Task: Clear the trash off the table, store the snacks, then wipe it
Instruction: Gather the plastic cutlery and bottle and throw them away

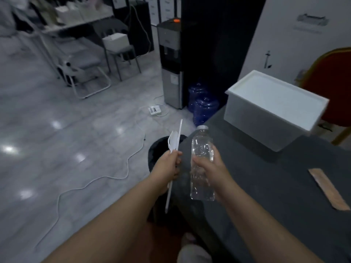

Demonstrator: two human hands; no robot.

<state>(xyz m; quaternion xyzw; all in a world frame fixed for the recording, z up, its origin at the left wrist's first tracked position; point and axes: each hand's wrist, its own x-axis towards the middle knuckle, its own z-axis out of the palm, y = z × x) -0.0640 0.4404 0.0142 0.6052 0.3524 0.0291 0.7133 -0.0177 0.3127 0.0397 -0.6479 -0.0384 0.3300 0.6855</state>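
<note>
Clear bottle [201, 164] gripped in right hand [212, 168] (left hand [167, 166] clutches cutlery [173, 143]).

Black bin [157, 154] beyond left hand [167, 166]: largely hidden by hand and table [266, 186]. Brown strip [326, 188] right of right hand [212, 168]: blurred, unidentifiable.

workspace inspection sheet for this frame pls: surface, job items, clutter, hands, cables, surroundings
Surface: dark grey table, mostly bare.
Job's things: empty clear plastic bottle; white plastic cutlery and straw; black trash bin on the floor beside the table's end; white lidded storage box on the table, closed.
Clutter: brown flat wrapper on the table.
Hands: left hand grips the cutlery over the bin; right hand grips the bottle.
Cables: white cord snaking over the floor to a power strip.
Surroundings: water dispenser, blue jugs, chairs, red chair.
</note>
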